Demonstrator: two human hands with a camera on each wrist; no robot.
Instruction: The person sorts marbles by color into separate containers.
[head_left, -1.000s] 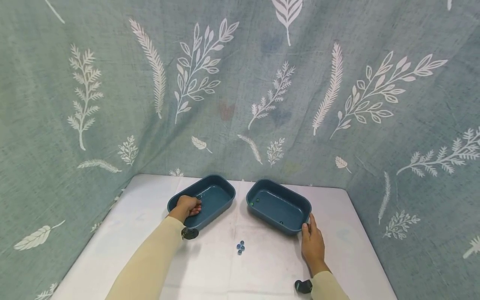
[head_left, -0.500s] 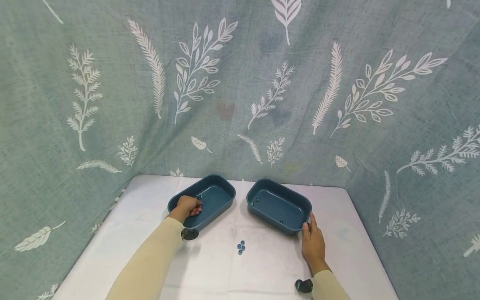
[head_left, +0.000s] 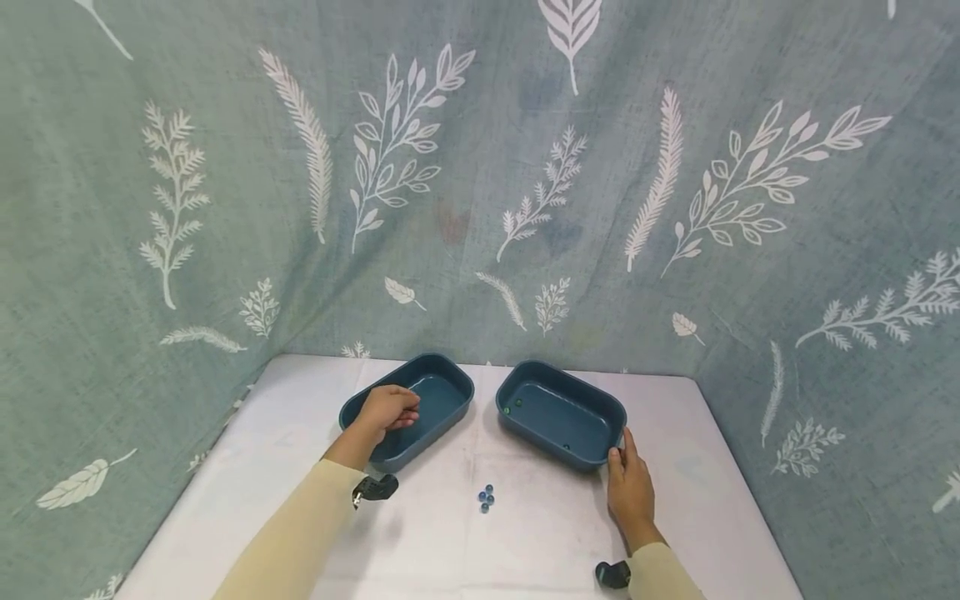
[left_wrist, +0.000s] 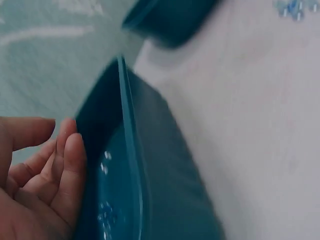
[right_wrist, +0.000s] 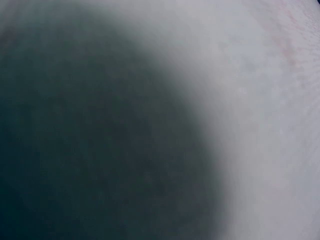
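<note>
My left hand [head_left: 388,408] is over the left blue tray [head_left: 442,440], its fingers loosely curled. In the left wrist view the thumb and fingertips [left_wrist: 75,150] stand slightly apart, and no thing shows between them. Several clear bluish marbles [left_wrist: 106,215] lie inside that tray beside the fingers. With fairly straight fingers my right hand [head_left: 632,492] touches the near right corner of the right blue tray [head_left: 536,429]. A few green marbles [head_left: 518,402] and a dark one [head_left: 566,447] sit in it. A dark blur fills much of the right wrist view.
Several blue marbles [head_left: 486,498] form a small cluster on the white table [head_left: 465,558], in front of the gap between the trays. A grey-green cloth [head_left: 450,250] with white leaf prints hangs behind and at both sides.
My left hand has lifted from the left tray's floor and shifted a little to the right. The right hand still touches its tray. The head view has tilted slightly.
</note>
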